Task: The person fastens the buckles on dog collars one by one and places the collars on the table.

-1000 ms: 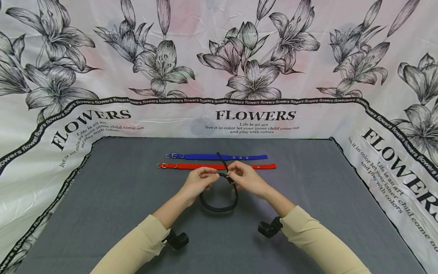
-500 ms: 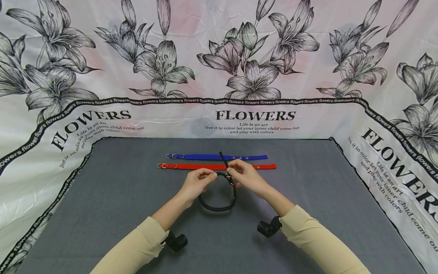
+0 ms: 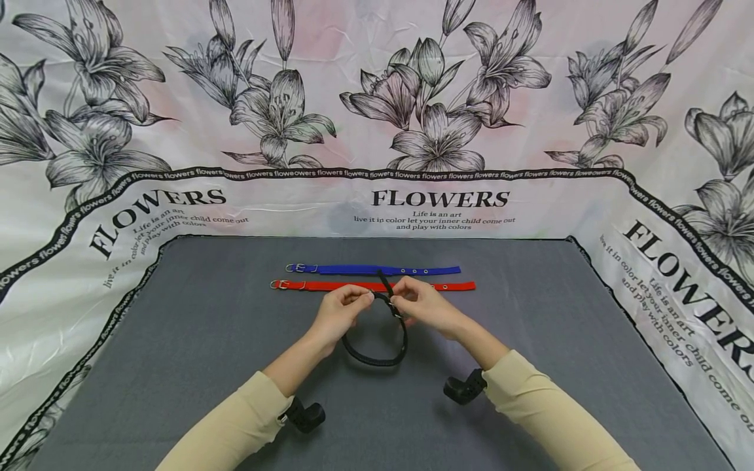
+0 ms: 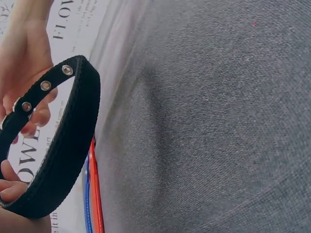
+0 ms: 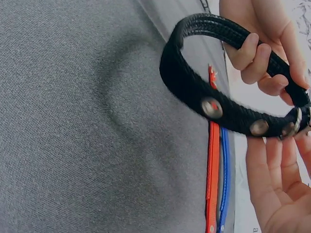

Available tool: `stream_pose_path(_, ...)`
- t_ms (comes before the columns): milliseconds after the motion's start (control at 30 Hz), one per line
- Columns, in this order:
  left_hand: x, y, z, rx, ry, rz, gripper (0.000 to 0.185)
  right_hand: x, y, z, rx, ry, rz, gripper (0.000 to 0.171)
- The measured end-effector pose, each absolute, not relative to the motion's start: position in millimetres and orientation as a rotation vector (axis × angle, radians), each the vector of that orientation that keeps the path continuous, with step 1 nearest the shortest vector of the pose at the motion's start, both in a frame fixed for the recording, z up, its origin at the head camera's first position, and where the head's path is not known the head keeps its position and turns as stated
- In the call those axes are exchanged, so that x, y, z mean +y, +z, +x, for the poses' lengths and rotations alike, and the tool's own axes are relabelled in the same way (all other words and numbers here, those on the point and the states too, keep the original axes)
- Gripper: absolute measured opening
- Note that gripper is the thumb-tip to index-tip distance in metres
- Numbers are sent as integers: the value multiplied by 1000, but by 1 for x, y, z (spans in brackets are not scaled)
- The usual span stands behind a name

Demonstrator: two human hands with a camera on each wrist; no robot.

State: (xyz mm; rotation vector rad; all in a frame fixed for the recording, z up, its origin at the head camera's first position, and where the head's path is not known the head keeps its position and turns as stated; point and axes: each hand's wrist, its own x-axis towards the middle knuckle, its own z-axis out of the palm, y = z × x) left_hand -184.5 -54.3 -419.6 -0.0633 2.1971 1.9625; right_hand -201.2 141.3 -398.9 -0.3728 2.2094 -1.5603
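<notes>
Black collar (image 3: 377, 333) already bent into a loop, held above the bench (image 3: 206, 340); strap tip pokes up past the buckle, fastening judged unfinished. Left hand (image 3: 338, 314) and right hand (image 3: 427, 306) fingers pinch it at the buckle. Just beyond: red collar (image 3: 330, 286), blue collar (image 3: 353, 269), flat, unbuckled. Floral backdrop (image 3: 377, 98) behind.

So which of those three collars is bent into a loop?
The black collar, held up by both hands. The red and blue collars lie flat and straight behind.

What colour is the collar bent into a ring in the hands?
Black, with silver metal eyelets. The black collar shows best in the right wrist view.
</notes>
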Motion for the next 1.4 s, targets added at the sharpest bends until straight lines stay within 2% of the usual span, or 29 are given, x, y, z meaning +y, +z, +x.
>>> stream_pose_path(400, -55, -408, -180, 2182, 1922, -81, 26, 147, -400, -203, 2177, -1533, -393, 24)
stream_pose_path(800, -52, -421, -183, 2175, 1893, -26, 22, 143, -399, -206, 2304, -1597, -288, 31)
stream_pose_path(1233, -50, -420, -179, 2193, 1844, -57, 27, 141, -398, -207, 2267, -1642, -306, 30)
stream_pose_path(1400, -50, -421, -180, 2218, 1847, -30, 28, 142, -396, -207, 2253, -1611, -350, 24)
